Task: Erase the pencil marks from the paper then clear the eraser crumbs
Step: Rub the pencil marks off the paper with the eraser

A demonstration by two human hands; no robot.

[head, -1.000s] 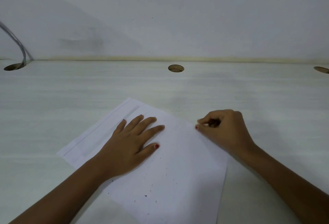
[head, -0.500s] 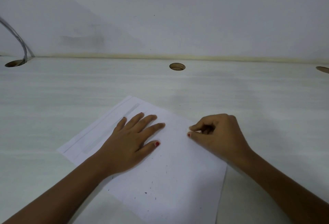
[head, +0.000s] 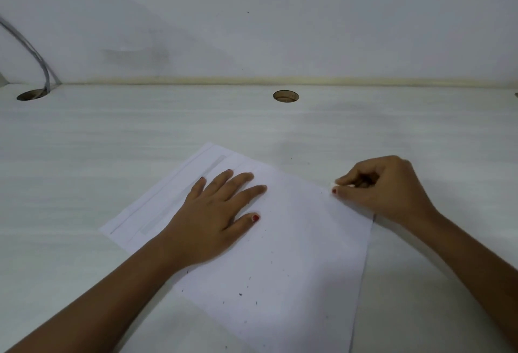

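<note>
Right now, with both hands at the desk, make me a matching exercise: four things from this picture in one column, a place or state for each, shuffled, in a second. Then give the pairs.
Column one
1. left hand
2. right hand
3. dark eraser crumbs
4. thin grey cable

Column two
A. drops into a round hole at the far left of the pale wooden desk
B. pinches a small white eraser at the sheet's far right edge
C. lies palm down, fingers spread, on the white paper sheet
D. scattered over the sheet's near half

Pairs: 1-C, 2-B, 3-D, 4-A
</note>
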